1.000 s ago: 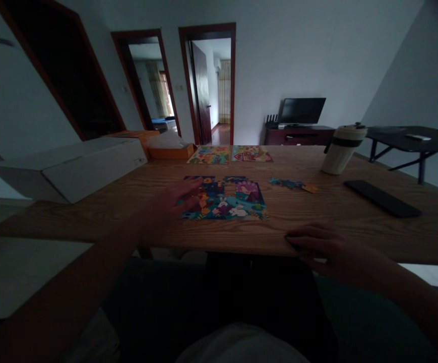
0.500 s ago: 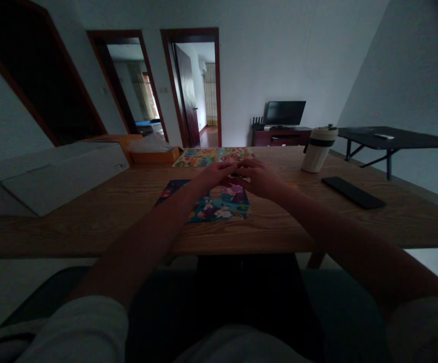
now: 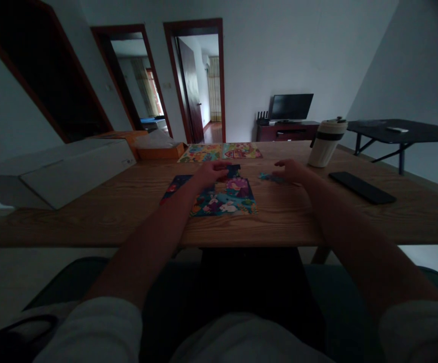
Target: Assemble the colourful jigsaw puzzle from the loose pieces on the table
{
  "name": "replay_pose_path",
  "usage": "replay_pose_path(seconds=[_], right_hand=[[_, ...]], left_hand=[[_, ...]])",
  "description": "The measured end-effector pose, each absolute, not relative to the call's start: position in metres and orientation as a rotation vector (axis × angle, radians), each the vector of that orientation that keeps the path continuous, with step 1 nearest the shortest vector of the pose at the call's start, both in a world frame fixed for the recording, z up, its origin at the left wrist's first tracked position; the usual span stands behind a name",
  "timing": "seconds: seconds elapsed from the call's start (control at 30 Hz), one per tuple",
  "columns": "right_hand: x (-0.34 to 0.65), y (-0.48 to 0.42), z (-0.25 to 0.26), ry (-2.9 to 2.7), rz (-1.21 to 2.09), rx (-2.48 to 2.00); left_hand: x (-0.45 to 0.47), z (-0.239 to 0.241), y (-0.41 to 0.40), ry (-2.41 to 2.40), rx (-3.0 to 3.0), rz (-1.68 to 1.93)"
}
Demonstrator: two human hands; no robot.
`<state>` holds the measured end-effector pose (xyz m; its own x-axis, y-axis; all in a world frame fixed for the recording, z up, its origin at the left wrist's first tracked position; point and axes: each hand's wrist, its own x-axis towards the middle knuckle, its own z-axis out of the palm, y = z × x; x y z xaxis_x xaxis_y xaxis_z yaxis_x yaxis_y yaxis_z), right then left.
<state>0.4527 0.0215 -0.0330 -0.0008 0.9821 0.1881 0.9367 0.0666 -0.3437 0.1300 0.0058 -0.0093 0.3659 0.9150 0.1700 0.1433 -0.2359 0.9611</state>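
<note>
Pinched in the fingers of the left hand (image 3: 211, 172) is a dark puzzle piece (image 3: 234, 171), held at the far edge of the colourful jigsaw (image 3: 224, 197) lying on the wooden table (image 3: 128, 201); the right hand (image 3: 292, 171) rests palm-down over loose pieces (image 3: 266, 176) just right of the jigsaw (whether it grips one, I cannot tell); a white tumbler (image 3: 326, 143) and a black phone (image 3: 361, 187) lie further right; a white box (image 3: 63, 166) sits at the left; two finished puzzles (image 3: 221, 152) lie beyond.
</note>
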Motion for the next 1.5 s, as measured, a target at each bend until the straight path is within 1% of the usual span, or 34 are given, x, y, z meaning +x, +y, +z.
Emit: replay_pose_path(seconds=[0.07, 0.17, 0.37, 0.6, 1.0, 1.17, 1.27, 1.37, 1.5], right_hand=[[0.469, 0.026, -0.034, -1.981, 0.247, -2.085], [0.475, 0.029, -0.038, -1.993, 0.36, -2.163], [0.463, 0.027, -0.037, -2.125, 0.374, -2.094], [0.464, 0.024, -0.034, -2.139, 0.401, -2.026], [0.468, 0.032, -0.045, -1.985, 0.48, -1.872], [0.449, 0.022, -0.036, -1.926, 0.377, -1.704], [0.414, 0.01, -0.03, -1.869, 0.52, -1.483], [0.376, -0.003, -0.026, -1.952, 0.719, -1.187], [0.351, -0.01, -0.025, -1.944, 0.817, -1.066]], left_hand=[[0.128, -0.007, 0.005, 0.996, 1.666, 0.983], [0.125, -0.007, 0.008, 1.047, 1.701, 0.985], [0.119, -0.013, 0.023, 1.103, 1.732, 1.073], [0.119, -0.015, 0.025, 1.166, 1.816, 1.101], [0.122, -0.01, 0.014, 1.136, 1.824, 1.01], [0.123, -0.008, 0.012, 1.136, 1.922, 1.037], [0.127, -0.011, 0.014, 1.089, 1.978, 1.039], [0.134, -0.016, 0.015, 1.023, 2.021, 1.024], [0.14, -0.019, 0.016, 0.977, 2.032, 1.029]])
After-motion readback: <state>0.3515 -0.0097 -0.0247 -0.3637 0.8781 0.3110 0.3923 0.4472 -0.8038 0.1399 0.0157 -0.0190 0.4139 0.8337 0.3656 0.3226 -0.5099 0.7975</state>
